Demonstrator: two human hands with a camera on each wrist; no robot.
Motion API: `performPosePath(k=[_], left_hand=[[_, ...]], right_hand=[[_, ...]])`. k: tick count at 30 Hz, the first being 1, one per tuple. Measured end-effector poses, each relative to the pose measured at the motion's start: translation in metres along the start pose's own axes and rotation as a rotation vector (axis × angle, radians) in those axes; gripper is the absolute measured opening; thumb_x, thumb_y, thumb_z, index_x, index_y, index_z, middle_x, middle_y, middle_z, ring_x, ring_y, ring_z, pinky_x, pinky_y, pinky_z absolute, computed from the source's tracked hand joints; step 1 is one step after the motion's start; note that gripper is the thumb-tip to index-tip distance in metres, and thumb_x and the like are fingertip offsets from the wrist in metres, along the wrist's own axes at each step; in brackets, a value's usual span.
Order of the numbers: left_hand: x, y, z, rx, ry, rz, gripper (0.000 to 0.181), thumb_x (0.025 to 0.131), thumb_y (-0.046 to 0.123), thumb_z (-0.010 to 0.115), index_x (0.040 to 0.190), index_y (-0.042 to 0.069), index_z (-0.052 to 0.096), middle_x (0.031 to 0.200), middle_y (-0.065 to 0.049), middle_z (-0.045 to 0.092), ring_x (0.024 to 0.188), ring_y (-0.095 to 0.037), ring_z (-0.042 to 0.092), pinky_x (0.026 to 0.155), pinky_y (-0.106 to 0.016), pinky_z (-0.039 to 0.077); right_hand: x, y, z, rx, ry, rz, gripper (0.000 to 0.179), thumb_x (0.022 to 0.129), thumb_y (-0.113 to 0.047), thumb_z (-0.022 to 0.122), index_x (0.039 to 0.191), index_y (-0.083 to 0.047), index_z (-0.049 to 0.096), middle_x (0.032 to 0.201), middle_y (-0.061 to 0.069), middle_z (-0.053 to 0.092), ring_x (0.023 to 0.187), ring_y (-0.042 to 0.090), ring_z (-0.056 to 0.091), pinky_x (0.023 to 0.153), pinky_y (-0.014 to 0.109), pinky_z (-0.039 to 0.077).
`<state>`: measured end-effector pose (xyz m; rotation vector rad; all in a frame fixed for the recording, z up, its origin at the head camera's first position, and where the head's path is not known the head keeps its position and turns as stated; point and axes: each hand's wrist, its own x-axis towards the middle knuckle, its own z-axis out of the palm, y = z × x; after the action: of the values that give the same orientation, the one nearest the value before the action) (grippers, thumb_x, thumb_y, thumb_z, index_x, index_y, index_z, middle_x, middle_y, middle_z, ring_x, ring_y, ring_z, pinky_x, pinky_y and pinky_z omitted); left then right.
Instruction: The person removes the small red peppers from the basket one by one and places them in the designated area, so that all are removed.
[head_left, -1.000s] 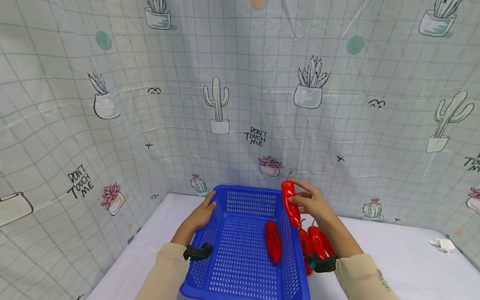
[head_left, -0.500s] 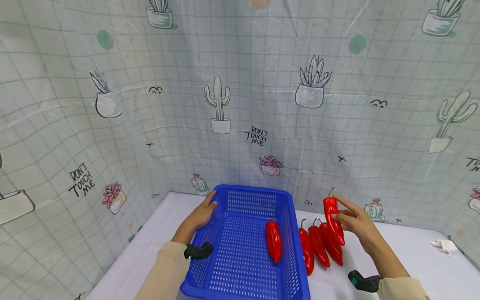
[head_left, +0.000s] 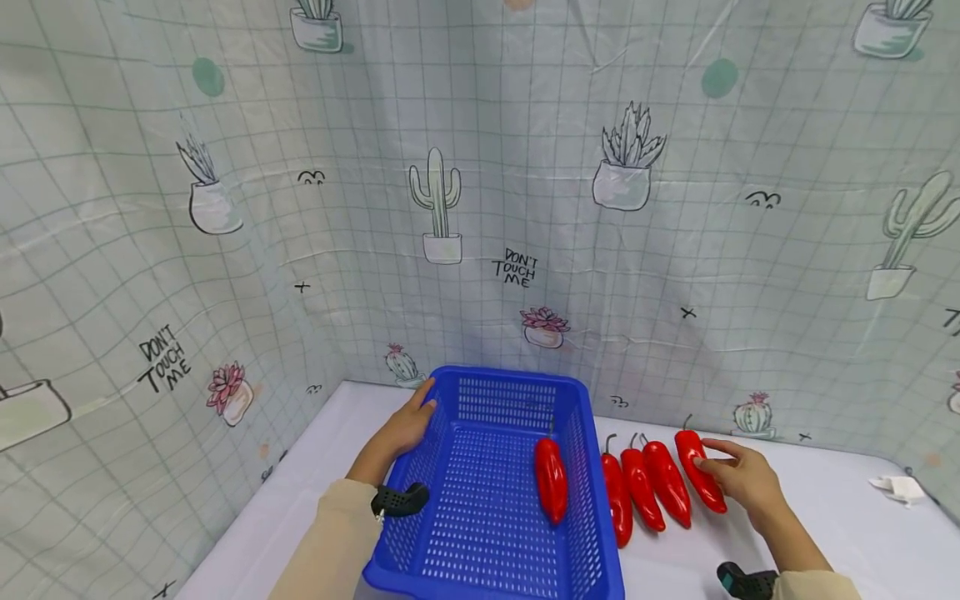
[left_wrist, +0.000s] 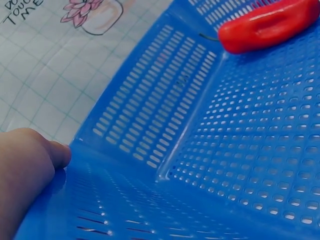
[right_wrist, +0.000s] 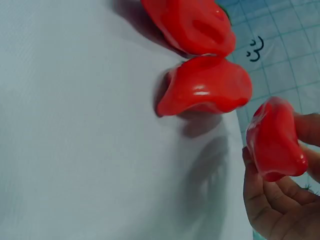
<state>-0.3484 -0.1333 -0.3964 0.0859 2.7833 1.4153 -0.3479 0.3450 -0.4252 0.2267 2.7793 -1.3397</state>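
My right hand holds a glossy red chili pepper between thumb and fingers at the right end of a row. In the right wrist view this pepper is raised above the table, its shadow falling on the cloth. Several similar red chili peppers lie side by side to its left. My left hand grips the far left rim of a blue plastic basket. One chili pepper lies inside, near the basket's right wall; the left wrist view shows that pepper with its thin stem.
A white cloth covers the table. Behind it hangs a grid-patterned curtain printed with cacti. A small crumpled white piece lies at the far right. The basket's right wall stands beside the leftmost loose pepper.
My right hand has carried its pepper from above the basket's right rim out to the right and lowered it beside the others. The left hand stays on the rim.
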Motion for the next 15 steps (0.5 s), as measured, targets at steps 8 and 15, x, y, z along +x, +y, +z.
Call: performPosePath(k=[8,15], left_hand=[[-0.002,0.001,-0.001,0.012,0.006,-0.017,0.053,0.106,0.019,0.029,0.157,0.010,0.019,0.157,-0.027,0.027,0.141,-0.052,0.029,0.111,-0.065,0.026],[-0.004,0.001,0.000,0.001,0.004,-0.012,0.053,0.106,0.018,0.029,0.157,0.009,0.019,0.156,-0.028,0.027,0.140,-0.052,0.029,0.110,-0.066,0.027]], right_hand=[[-0.001,0.012,0.002,-0.097,0.026,-0.002,0.057,0.091,-0.020,0.063,0.133,0.015,0.047,0.114,0.035,0.062,0.079,0.019,0.062,0.063,0.029,0.053],[-0.004,0.013,0.009,-0.212,0.047,-0.038,0.054,0.090,-0.024,0.064,0.126,0.016,0.054,0.111,0.034,0.065,0.086,0.031,0.066,0.063,0.030,0.053]])
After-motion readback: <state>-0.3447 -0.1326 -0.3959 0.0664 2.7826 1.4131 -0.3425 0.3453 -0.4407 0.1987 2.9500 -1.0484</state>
